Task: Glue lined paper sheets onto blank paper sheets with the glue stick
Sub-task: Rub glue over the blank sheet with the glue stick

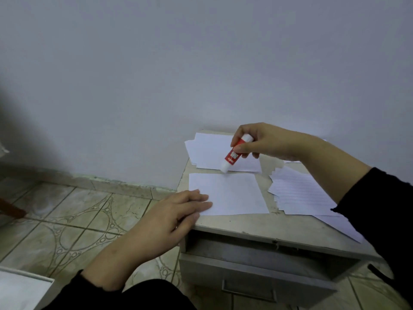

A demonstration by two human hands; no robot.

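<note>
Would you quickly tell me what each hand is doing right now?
Left hand: open, flat fingers pressing the near left corner of the blank sheet.
Right hand: holding the glue stick, tip down at the sheet's far edge.

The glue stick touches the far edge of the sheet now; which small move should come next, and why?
Probably draw the glue stick along the far edge of the blank sheet. The right hand holds it tilted with its tip at that edge, and the left hand presses the sheet's near left corner flat, so the sheet should not slide.
</note>
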